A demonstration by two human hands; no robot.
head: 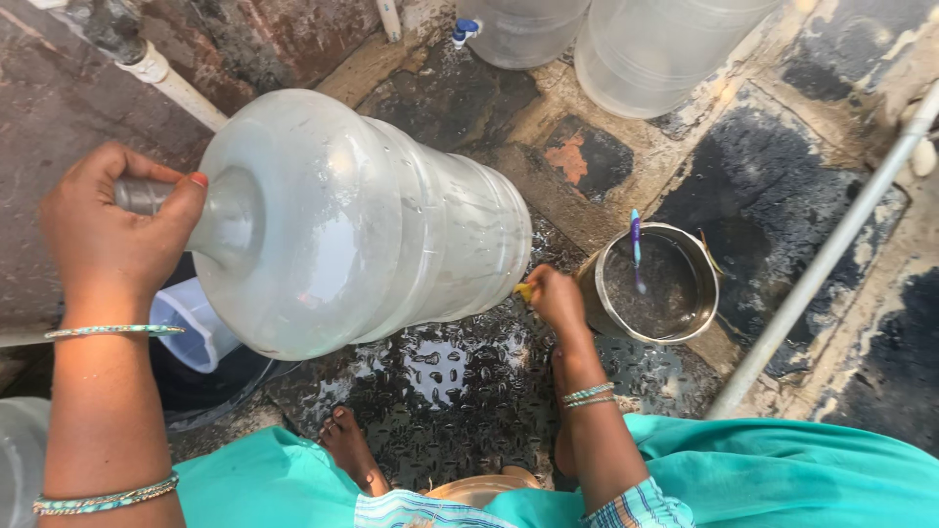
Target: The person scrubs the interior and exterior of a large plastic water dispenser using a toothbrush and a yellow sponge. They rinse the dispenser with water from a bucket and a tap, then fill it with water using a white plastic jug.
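Left hand [110,230] wrapped tight round neck of big clear water jug [362,220], jug tipped on side, held off wet ground, base pointing toward 3 o'clock. Right hand [556,298] closed on small yellow thing [524,289] pressed at jug base, can't tell what it is from my feed. Steel bowl [650,286] just past that hand at 3 o'clock, blue-purple toothbrush [636,244] standing in it. Two more clear jugs [626,49] at 12 o'clock. Bare foot [347,445] at 6 o'clock. Grey pipe [831,249] slanting at right.

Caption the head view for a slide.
Left hand grips a tilted jug by its neck; right hand at its base.
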